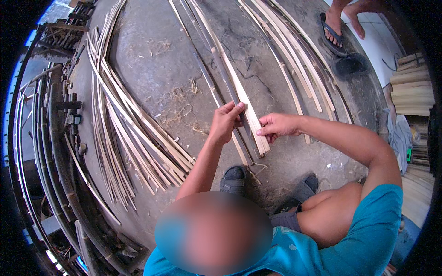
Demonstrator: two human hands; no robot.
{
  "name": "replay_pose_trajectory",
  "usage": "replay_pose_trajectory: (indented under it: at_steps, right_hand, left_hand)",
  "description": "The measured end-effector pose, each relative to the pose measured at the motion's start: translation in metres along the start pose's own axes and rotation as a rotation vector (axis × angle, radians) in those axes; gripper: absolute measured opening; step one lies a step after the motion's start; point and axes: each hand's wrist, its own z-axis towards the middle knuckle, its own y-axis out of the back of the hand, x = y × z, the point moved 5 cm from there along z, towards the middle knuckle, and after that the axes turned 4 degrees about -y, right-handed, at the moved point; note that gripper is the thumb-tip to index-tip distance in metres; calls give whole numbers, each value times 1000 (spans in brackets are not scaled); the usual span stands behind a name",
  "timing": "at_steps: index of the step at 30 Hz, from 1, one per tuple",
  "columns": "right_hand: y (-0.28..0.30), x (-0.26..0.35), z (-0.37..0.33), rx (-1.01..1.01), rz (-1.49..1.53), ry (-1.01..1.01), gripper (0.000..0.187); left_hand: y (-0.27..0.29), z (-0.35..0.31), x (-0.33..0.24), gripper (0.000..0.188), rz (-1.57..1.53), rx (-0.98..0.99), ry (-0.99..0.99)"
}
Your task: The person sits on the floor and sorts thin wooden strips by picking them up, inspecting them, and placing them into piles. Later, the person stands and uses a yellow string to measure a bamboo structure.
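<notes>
Two pieces gripped: dark strip (224, 73) pinched by left hand (224, 122), thumb on top; broad pale strip (251, 115) pinched at its right edge by right hand (278, 125), close to the near end. Gripping there probably gives better control, since the long lengths run far ahead over the floor (152, 27). Pale strip passes between both hands, touching right fingertips; dark strip just left of it. Loose strips (115, 94) lie either side, likely laid lengthwise against tangling.
</notes>
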Motion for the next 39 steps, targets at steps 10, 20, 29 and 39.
replay_pose_trajectory:
  at_steps: [10, 20, 29, 39]
  right_hand:
    - [16, -23, 14, -190, -129, -95, 25]
    - [19, -23, 28, -211, -128, -166, 17]
    - [10, -15, 29, -242, -90, -230, 20]
    - [-18, 5, 35, -232, -57, -241, 17]
  left_hand:
    - [99, -43, -53, 24, -109, -640, -471]
    - [345, -216, -137, 38, 1090, -1166, -561]
    - [512, -323, -148, 37, 1463, -1299, -139]
    - [552, -291, -163, 40, 1602, -1450, 245]
